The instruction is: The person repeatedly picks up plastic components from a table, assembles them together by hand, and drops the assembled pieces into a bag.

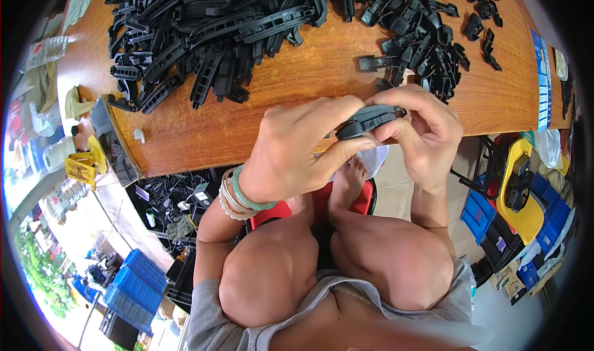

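Just above the front edge of the wooden table, both hands grip a black plastic part [364, 122]. It looks like a short clip-like piece, and its exact kind is hard to make out. My left hand [291, 143] pinches its left end between thumb and fingers. The thumb and fingers of my right hand [427, 131] close on the right end. Beyond my left hand spreads a heap of long, ribbed black plastic strips [247, 26]. Past my right hand lies a looser pile of small black plastic pieces [421, 54].
A white earbud [140, 135] rests on the table [179, 137] at the left, beside a dark flat panel [114, 142] at its edge. Blue crates [133, 289] stand lower left. To the right are a yellow chair [525, 208] and more blue bins [476, 215]. My feet are on a red seat [365, 197].
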Motion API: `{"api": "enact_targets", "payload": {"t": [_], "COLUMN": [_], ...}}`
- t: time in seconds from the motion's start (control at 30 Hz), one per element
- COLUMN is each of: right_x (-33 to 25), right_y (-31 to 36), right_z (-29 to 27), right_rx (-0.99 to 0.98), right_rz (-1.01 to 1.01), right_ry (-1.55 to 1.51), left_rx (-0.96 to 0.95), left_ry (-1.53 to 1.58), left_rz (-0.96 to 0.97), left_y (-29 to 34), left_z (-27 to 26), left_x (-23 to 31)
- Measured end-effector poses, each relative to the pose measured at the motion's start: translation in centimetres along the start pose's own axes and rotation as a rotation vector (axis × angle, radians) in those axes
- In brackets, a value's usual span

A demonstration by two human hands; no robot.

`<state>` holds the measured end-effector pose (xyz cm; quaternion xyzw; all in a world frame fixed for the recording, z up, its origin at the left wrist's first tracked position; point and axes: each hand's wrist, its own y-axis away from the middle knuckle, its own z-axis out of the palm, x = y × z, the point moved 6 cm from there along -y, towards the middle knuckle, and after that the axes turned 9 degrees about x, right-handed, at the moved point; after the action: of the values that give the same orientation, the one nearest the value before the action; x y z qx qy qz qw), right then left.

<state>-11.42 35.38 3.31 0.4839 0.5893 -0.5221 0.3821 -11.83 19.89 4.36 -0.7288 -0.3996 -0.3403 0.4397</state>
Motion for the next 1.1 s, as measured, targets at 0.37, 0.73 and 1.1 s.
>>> {"api": "enact_targets", "payload": {"t": [0.37, 0.73, 1.1], "right_x": [0.4, -0.7, -2.8], "right_y": [0.7, -3.4, -1.9], "right_z": [1.2, 1.0, 1.2], "right_rx": [-0.377, 0.087, -0.208], "right_rz": [0.367, -0.458, -0.059], "right_ry": [0.141, 0.921, -0.028], "left_rx": [0.168, 0.425, 0.083], "left_ry": [-0.37, -0.702, 0.837], "left_rz": [0.124, 0.269, -0.563], "left_y": [-2.3, -2.8, -0.6], "left_z": [-4.2, -4.3, -0.5], "left_x": [-1.6, -1.5, -3.4]}}
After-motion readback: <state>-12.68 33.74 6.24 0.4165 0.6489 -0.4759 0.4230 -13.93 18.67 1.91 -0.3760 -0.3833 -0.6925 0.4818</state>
